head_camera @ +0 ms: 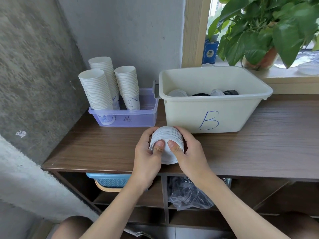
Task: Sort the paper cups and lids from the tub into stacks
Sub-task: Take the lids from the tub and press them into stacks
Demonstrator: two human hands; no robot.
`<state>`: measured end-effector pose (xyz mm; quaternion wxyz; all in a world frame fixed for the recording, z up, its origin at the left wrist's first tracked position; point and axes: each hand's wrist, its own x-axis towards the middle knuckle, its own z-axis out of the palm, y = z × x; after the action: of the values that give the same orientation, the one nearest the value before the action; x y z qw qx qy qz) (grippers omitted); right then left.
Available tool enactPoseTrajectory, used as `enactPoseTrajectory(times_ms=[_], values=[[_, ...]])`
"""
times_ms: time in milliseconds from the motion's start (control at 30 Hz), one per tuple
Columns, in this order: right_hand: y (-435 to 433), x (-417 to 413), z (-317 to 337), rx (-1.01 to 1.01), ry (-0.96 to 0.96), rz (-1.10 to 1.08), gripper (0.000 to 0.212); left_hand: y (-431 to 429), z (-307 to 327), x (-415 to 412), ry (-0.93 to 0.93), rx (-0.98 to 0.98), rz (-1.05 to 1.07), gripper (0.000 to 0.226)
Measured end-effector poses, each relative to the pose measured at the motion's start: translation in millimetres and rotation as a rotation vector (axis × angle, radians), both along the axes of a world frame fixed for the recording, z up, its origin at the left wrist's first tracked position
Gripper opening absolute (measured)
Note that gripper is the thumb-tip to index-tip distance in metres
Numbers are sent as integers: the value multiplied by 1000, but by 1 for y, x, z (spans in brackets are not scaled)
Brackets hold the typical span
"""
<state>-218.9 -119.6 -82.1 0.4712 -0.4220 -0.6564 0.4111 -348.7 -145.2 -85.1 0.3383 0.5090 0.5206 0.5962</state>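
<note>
Head view, left grip [148, 153] and right grip [190, 152] both curled round white cup stack [166, 135]; cream tub [238, 112] behind

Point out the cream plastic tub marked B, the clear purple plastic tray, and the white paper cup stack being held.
Cream plastic tub [181, 114]: head view, front wall.
Clear purple plastic tray [143, 120]: head view, front wall.
White paper cup stack [166, 136]: head view, stacked rims.

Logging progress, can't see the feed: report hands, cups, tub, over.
Left hand and right hand both gripping one cup stack in front of the tub. Three stacks stand in the purple tray. Lids lie in tub. No obstruction seen.
</note>
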Motion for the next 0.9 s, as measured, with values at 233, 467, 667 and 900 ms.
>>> enactPoseTrajectory(times_ms=[233,467,667,900], values=[[2,1,0,-10,2,-58,35,2,-1,0,52,-12,-3,35],[2,-2,0,46,26,-78,30,1,3,-3,96,-26,-82,36],[0,-2,1,-19,29,47,47,2,-3,-5,-101,3,-28,61],[1,2,-2,94,-48,-71,45,5,-2,-5,135,-5,-59,53]])
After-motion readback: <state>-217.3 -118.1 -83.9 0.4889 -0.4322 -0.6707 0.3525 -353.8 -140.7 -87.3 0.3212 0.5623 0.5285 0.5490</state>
